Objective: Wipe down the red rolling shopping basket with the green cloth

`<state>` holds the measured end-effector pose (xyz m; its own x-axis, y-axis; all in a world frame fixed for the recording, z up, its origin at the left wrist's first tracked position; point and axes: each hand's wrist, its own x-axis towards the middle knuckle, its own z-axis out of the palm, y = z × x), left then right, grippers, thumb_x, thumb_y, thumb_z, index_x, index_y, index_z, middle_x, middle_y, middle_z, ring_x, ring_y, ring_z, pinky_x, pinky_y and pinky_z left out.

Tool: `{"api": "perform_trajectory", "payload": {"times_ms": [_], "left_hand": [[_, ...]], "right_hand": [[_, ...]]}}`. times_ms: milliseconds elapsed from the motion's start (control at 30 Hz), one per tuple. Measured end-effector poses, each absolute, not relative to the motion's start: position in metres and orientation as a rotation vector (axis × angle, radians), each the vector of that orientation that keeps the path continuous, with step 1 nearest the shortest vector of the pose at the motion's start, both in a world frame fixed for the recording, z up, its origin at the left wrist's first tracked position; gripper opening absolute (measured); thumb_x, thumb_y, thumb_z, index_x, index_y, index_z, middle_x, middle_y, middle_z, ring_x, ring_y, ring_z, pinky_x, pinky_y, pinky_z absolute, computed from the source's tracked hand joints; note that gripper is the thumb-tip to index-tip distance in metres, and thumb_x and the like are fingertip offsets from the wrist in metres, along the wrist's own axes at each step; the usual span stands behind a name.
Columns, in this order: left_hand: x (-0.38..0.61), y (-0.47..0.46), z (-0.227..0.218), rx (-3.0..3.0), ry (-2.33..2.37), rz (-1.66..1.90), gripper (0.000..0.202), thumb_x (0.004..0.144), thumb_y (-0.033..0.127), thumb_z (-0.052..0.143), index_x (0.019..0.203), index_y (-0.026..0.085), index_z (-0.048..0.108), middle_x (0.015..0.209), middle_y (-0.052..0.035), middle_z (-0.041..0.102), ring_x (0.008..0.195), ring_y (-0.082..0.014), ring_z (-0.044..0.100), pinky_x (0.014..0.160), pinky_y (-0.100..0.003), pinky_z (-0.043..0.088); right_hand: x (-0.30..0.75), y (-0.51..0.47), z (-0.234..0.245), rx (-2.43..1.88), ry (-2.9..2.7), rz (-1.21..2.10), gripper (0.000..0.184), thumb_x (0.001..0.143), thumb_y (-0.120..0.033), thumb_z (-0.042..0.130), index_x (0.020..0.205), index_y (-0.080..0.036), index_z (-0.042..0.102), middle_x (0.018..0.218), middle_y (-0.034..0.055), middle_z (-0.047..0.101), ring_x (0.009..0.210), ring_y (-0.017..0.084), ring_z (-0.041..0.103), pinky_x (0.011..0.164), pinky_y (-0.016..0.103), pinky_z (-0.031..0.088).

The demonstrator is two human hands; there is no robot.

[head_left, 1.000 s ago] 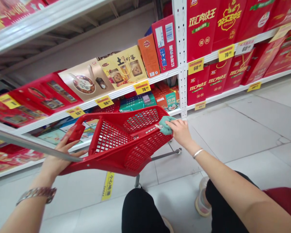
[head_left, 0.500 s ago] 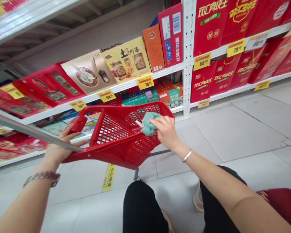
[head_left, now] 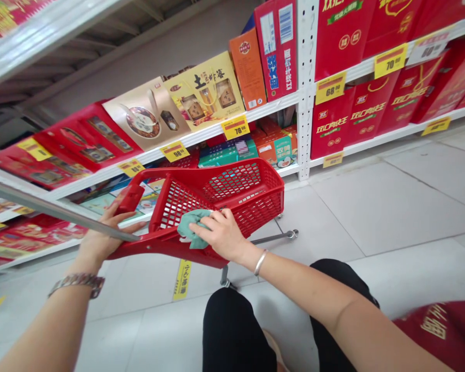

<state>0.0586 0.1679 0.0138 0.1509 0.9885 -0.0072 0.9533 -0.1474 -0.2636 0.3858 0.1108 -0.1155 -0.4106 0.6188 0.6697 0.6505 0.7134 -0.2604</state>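
right hand (head_left: 220,235): bunched over, pressing teal cloth (head_left: 191,227) on red shopping basket (head_left: 251,206) | left hand (head_left: 104,232): curled under basket's handle | basket: before store shelf (head_left: 269,106)

I read this as a supermarket aisle. White perforated steel shelving (head_left: 306,88) runs down one side, stocked with retail gift packs: red gift boxes (head_left: 333,124), plus a gold gift box (head_left: 203,93). Yellow price tags (head_left: 330,88) line the shelf edges. There's also a red plastic shopping basket (head_left: 251,181) on a wheeled frame, pale floor tiles (head_left: 391,206), and a yellow floor sticker (head_left: 182,279). Definitely retail.
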Motion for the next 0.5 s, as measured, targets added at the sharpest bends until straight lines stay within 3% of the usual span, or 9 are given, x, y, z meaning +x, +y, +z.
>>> {"api": "perform_trajectory", "payload": {"times_ms": [267, 367, 433, 500], "left_hand": [[0.054, 0.173, 0.011, -2.232, -1.916, 0.189, 0.041, 0.081, 0.033, 0.045, 0.095, 0.028, 0.083, 0.122, -0.0054, 0.077, 0.155, -0.0300, 0.035, 0.125, -0.046, 0.030], [0.083, 0.162, 0.018, -2.046, -2.093, 0.033, 0.041, 0.083, 0.038, 0.046, 0.101, 0.022, 0.080, 0.131, -0.0090, 0.074, 0.146, -0.0321, 0.049, 0.121, -0.048, 0.037], [0.108, 0.152, 0.020, -1.785, -2.318, -0.101, 0.054, 0.087, 0.050, 0.045, 0.115, 0.015, 0.076, 0.141, -0.0147, 0.068, 0.133, -0.0373, 0.060, 0.114, -0.053, 0.046], [0.127, 0.143, 0.018, -1.415, -2.533, -0.210, 0.066, 0.088, 0.056, 0.042, 0.121, 0.007, 0.073, 0.133, -0.0250, 0.069, 0.123, -0.0460, 0.065, 0.101, -0.061, 0.052]], "right_hand": [[0.461, 0.130, -0.127, -1.282, -2.093, 0.020, 0.044, 0.101, -0.012, 0.050, 0.138, -0.031, 0.065, 0.123, 0.0081, 0.072, 0.104, 0.025, 0.052, 0.085, 0.040, 0.030], [0.495, 0.135, -0.133, -1.402, -2.049, -0.024, 0.048, 0.099, -0.009, 0.048, 0.139, -0.030, 0.066, 0.122, 0.0086, 0.072, 0.105, 0.026, 0.051, 0.084, 0.041, 0.029], [0.518, 0.140, -0.138, -1.475, -2.008, -0.063, 0.050, 0.098, -0.008, 0.047, 0.139, -0.029, 0.066, 0.121, 0.0094, 0.073, 0.105, 0.026, 0.051, 0.083, 0.041, 0.029], [0.541, 0.144, -0.144, -1.571, -1.950, -0.100, 0.050, 0.095, -0.008, 0.048, 0.137, -0.029, 0.068, 0.119, 0.0104, 0.074, 0.103, 0.027, 0.050, 0.081, 0.041, 0.028]]}}
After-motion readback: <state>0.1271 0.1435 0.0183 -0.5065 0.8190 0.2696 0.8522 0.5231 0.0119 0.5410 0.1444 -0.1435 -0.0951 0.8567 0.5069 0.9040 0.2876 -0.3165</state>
